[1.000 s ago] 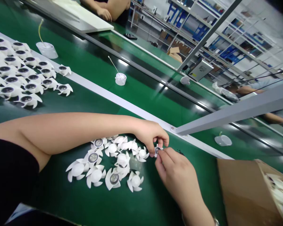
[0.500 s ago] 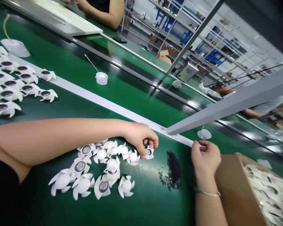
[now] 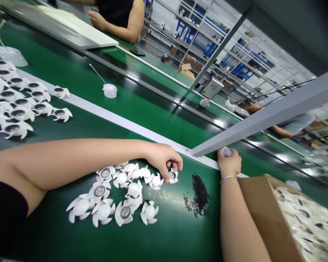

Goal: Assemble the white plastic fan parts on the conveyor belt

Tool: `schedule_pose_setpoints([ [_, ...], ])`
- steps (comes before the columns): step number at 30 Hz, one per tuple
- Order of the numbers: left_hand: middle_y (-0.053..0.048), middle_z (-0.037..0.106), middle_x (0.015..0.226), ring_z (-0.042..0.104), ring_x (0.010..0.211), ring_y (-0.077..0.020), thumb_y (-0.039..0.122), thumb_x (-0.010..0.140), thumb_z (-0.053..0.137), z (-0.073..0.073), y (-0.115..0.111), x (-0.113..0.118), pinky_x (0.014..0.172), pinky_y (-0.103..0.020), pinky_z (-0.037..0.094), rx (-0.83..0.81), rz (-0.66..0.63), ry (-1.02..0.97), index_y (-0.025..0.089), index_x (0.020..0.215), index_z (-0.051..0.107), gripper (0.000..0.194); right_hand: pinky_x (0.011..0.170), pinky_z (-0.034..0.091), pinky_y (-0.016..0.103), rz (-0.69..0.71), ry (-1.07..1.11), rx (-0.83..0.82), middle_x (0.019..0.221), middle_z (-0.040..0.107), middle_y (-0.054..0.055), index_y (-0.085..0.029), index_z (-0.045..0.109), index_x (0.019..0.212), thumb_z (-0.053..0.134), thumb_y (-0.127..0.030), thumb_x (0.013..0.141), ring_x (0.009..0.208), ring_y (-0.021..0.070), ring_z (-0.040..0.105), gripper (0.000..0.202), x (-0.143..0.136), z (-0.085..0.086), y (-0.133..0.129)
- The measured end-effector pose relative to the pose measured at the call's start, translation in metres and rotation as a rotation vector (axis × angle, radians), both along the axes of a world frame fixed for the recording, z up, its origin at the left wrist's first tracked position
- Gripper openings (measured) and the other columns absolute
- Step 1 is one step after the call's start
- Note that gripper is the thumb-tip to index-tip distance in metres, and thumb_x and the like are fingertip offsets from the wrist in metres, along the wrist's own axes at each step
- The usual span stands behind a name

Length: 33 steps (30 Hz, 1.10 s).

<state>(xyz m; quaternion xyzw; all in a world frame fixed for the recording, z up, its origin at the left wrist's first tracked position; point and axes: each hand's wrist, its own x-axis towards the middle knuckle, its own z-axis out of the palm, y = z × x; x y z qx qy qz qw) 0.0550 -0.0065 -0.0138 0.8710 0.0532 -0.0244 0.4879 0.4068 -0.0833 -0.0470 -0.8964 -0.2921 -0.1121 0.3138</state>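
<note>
My left hand point(image 3: 168, 159) pinches a small white fan wheel point(image 3: 173, 177) with a grey hub at the green tabletop. Beside and below it, several white fan wheels point(image 3: 103, 211) lie loosely grouped, some hub-side up. My right hand point(image 3: 230, 163) reaches over the white rail, its fingers closed round a small round white cup-shaped part point(image 3: 226, 151) at the green belt. The fingers partly hide that part. Between my two arms lies a pile of small black pieces point(image 3: 199, 194).
A cardboard box point(image 3: 255, 207) of white parts stands at the right. A slanted grey post point(image 3: 251, 122) rises from the rail point(image 3: 117, 118). More fan wheels point(image 3: 19, 112) lie at far left. White cups with wires point(image 3: 109, 91) sit on the belt point(image 3: 153, 105). A co-worker point(image 3: 120, 22) is opposite.
My right hand has moved forward over the rail and closed on the round white part on the belt. My left hand stays on its fan wheel. The view has shifted slightly.
</note>
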Motion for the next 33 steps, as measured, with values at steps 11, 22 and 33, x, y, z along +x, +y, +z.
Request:
schedule_pose_setpoints([
  [11, 0.002, 0.072, 0.107, 0.056, 0.08, -0.0115, 0.032, 0.061, 0.087, -0.002, 0.003, 0.003, 0.073, -0.023, 0.045, -0.014, 0.004, -0.008, 0.023, 0.115, 0.065, 0.059, 0.084, 0.053, 0.043, 0.405, -0.076, 0.493, 0.11, 0.053, 0.009, -0.015, 0.046, 0.133, 0.057, -0.051, 0.081, 0.093, 0.023, 0.059, 0.064, -0.082, 0.009, -0.057],
  [22, 0.0, 0.055, 0.106, 0.046, 0.079, -0.0126, 0.056, 0.052, 0.087, 0.007, 0.008, 0.001, 0.068, -0.025, 0.041, -0.114, 0.022, -0.04, 0.026, 0.123, 0.053, 0.085, 0.089, 0.053, 0.047, 1.265, 0.118, 0.198, 0.115, 0.061, 0.011, -0.024, 0.062, 0.099, 0.074, -0.017, 0.078, 0.109, 0.0287, 0.062, 0.024, -0.181, 0.043, -0.085],
  [33, 0.006, 0.048, 0.079, 0.043, 0.063, -0.0079, 0.042, 0.07, 0.079, 0.0, 0.011, 0.007, 0.056, -0.022, 0.035, -0.26, 0.074, 0.054, 0.021, 0.114, 0.054, 0.055, 0.09, 0.058, 0.038, 1.341, 0.025, -0.08, 0.122, 0.065, 0.01, -0.024, 0.072, 0.1, 0.069, -0.018, 0.088, 0.112, 0.0238, 0.065, 0.014, -0.17, 0.035, -0.082],
])
